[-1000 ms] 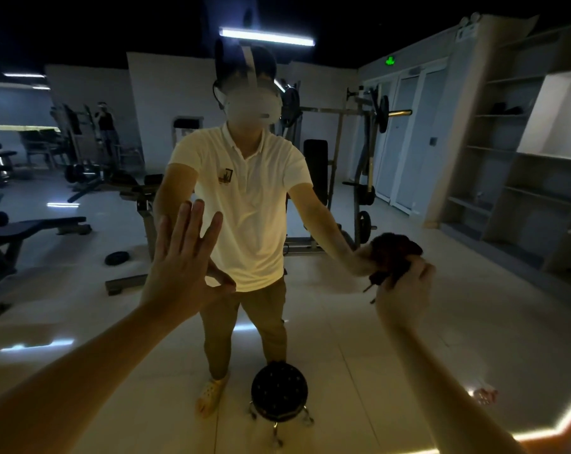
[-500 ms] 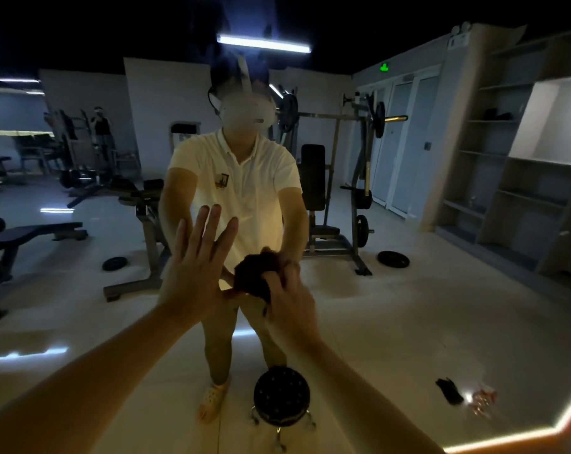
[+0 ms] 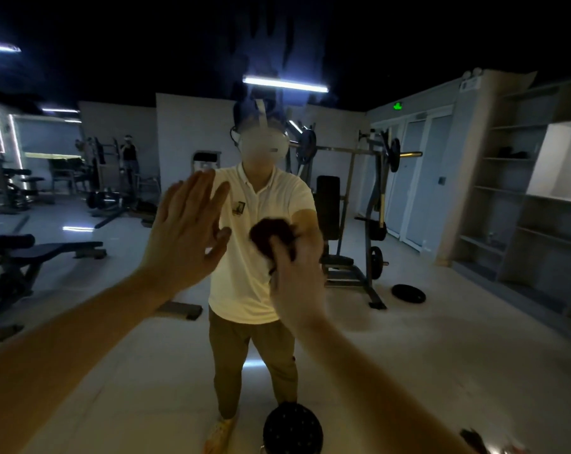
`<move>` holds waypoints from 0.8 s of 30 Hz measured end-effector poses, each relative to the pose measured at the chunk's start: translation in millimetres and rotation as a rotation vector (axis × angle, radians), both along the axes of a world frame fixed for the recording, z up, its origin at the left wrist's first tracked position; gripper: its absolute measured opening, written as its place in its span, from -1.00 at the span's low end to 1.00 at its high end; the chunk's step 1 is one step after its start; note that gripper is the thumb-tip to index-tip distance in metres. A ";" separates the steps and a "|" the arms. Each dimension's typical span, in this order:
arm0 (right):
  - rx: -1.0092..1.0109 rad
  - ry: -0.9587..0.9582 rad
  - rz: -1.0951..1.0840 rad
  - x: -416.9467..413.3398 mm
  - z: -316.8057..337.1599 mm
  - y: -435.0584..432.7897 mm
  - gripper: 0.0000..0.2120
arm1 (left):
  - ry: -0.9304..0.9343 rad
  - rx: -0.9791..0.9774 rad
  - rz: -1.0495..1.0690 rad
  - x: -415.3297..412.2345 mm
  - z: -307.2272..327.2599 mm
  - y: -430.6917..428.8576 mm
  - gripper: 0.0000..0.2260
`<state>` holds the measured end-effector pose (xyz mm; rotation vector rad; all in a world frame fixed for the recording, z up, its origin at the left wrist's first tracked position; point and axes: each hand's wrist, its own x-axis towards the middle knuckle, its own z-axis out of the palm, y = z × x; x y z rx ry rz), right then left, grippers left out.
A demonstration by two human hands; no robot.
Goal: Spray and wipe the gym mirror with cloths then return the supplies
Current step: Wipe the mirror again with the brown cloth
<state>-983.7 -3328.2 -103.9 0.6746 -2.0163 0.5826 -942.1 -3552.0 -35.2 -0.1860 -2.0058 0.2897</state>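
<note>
Mirror mid-wipe: right hand fingers bunch a dark cloth against the glass; left hand braces flat, fingers spread. Wiping looks unfinished, and no spray bottle shows; returning supplies remains.

My right hand is smeared with motion blur, and the dark cloth bunched in it hides my fingertips. My left hand covers part of the reflected shirt. The round stool is cut off by the bottom edge; the dark thing at bottom right I cannot identify.
</note>
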 end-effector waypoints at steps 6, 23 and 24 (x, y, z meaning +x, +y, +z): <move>0.465 0.243 0.056 -11.3 36.8 27.2 -0.62 | 0.118 0.067 0.027 -11.1 62.4 -13.4 -0.25; 0.238 0.362 0.003 -29.6 114.5 -17.7 -0.67 | 0.251 0.039 0.040 -41.0 84.0 -23.9 -0.25; 0.226 0.335 -0.031 -34.9 132.6 -4.9 -0.73 | 0.253 0.037 0.036 -41.0 83.8 -24.3 -0.25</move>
